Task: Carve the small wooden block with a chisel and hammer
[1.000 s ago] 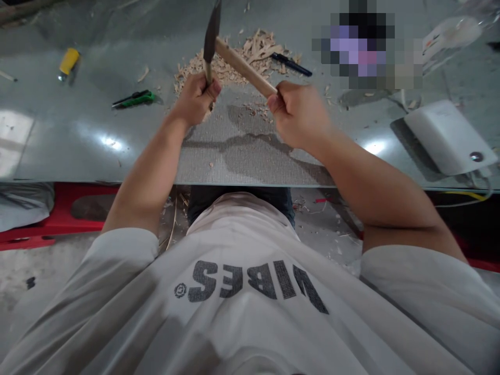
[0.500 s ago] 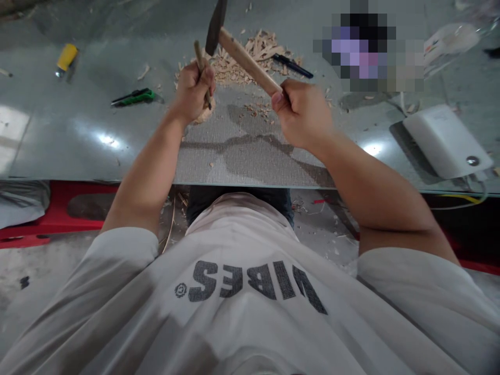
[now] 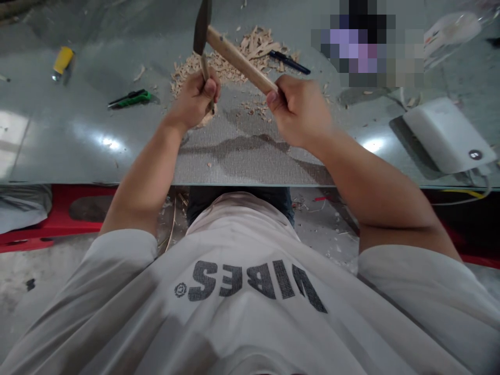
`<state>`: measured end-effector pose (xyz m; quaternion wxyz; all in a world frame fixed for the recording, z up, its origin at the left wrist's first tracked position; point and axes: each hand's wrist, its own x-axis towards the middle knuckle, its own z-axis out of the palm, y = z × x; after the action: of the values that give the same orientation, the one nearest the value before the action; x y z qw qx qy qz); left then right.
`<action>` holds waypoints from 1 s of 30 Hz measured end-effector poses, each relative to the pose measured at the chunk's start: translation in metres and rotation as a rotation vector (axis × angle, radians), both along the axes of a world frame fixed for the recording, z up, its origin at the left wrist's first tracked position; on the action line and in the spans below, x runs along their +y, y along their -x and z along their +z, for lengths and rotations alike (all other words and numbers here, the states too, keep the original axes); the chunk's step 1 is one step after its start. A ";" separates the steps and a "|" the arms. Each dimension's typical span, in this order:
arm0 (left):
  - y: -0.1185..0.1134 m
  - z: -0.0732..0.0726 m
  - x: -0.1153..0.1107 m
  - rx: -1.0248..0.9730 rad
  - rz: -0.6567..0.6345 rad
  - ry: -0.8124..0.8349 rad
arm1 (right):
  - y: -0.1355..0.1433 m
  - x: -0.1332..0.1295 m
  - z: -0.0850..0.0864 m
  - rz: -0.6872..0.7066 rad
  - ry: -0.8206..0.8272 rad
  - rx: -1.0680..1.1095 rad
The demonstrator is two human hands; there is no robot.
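My left hand [image 3: 197, 98] is wrapped round a slim chisel [image 3: 204, 66], held near upright with its tip pointing down. Beneath that hand a pale piece of wood [image 3: 205, 119] shows in part; the rest is hidden by my fingers. My right hand [image 3: 299, 109] grips the end of the wooden handle of a hammer [image 3: 241, 58]. The dark hammer head is at the chisel's upper end; whether the two touch I cannot tell.
A heap of wood shavings [image 3: 255, 44] lies behind my hands, with a dark blue pen-like tool [image 3: 289, 62] beside it. To the left are a green utility knife [image 3: 130, 99] and a yellow-handled object [image 3: 63, 61]. A white box [image 3: 449, 135] with cables stands right.
The hammer head has shifted left and now lines up over the chisel's top. My left hand has turned slightly, and the chisel stands a little more to the right.
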<state>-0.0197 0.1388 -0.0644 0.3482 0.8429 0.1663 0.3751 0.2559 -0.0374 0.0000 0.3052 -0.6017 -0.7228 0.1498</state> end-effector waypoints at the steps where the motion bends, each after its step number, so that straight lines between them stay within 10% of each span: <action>1: -0.001 0.000 -0.003 -0.006 -0.013 0.030 | 0.000 -0.001 0.002 -0.002 -0.002 0.007; 30: -0.010 -0.005 0.000 -0.120 0.114 -0.110 | 0.001 -0.003 0.013 -0.008 -0.022 0.015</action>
<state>-0.0094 0.1393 -0.0694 0.2889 0.8258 0.1718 0.4529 0.2551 -0.0407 0.0131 0.3179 -0.5999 -0.7197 0.1452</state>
